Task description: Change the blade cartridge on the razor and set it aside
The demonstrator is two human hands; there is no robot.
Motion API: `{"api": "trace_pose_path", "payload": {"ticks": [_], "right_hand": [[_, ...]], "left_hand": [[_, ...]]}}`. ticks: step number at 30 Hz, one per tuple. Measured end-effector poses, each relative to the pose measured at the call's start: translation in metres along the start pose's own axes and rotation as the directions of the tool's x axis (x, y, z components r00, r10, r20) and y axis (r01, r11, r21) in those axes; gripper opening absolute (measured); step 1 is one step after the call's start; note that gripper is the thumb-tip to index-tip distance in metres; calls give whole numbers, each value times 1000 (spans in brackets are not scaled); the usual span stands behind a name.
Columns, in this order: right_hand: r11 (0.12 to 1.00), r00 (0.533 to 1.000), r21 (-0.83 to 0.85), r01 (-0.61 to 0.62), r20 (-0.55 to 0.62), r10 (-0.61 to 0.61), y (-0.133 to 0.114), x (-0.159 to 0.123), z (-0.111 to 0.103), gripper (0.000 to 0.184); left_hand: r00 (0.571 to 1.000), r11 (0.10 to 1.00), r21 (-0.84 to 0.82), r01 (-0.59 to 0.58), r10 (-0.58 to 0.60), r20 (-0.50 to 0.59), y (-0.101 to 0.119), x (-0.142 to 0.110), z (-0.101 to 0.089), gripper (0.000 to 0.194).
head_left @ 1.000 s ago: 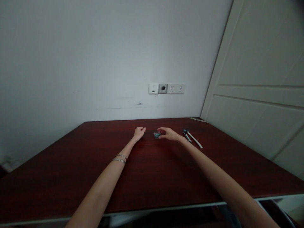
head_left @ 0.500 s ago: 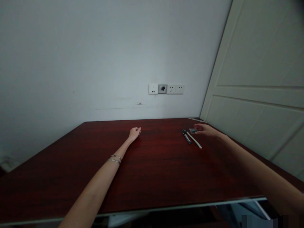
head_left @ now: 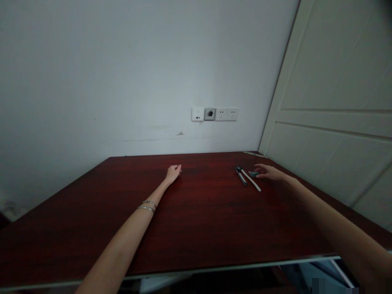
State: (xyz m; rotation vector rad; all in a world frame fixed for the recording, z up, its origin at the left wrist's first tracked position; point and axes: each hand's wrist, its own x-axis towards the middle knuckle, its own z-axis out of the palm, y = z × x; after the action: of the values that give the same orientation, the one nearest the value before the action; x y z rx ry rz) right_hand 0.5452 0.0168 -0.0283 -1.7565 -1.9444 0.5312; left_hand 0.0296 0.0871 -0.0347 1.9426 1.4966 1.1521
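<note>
My right hand (head_left: 269, 172) is at the right side of the dark red tabletop (head_left: 199, 220), fingertips closed on a small clear, greenish item (head_left: 253, 174) like a little box or packet. What is inside it is too small to make out. Just left of that item lies a plier-like hand tool (head_left: 251, 181), its dark head pointing away from me and its pale handles spread apart. My left hand (head_left: 173, 173) rests on the table left of centre, fingers curled in, with nothing visible in it. Two bracelets (head_left: 147, 206) circle the left wrist.
A white wall (head_left: 153, 81) rises behind the table, with a row of sockets and switches (head_left: 214, 114). To the right stands a pale panelled door (head_left: 330, 90). A thin light strip (head_left: 255, 154) lies at the far right corner. Dim objects show below the front edge.
My right hand has moved slightly towards me and to the right, bringing the small clear item along. The left hand and the plier-like tool have stayed where they were.
</note>
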Motion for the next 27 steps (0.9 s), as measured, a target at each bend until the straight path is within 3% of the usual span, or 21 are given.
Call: {"api": "trace_pose_path", "payload": {"ticks": [7,13,19,23,27], "right_hand": [[999,998,-36,32,49,-31,4,1,0,72],[998,999,-53,30,32,-28,-6,0,-2,72],[960,987,-274,-61,-160,17,-40,-15,-3,37],[935,991,-331,-127,-72,109,-64,-30,10,43],[916,986,-376,-142,27,164,-73,-37,25,43]], "left_hand": [[1000,1000,1,-18,18,12,1,-2,-1,40],[999,1000,-1,-23,23,22,2,-2,-1,40],[999,1000,-4,-13,14,29,2,-4,-1,40],[999,1000,-2,-8,8,33,2,-5,0,39],[999,1000,4,-13,13,34,0,-4,0,39]]}}
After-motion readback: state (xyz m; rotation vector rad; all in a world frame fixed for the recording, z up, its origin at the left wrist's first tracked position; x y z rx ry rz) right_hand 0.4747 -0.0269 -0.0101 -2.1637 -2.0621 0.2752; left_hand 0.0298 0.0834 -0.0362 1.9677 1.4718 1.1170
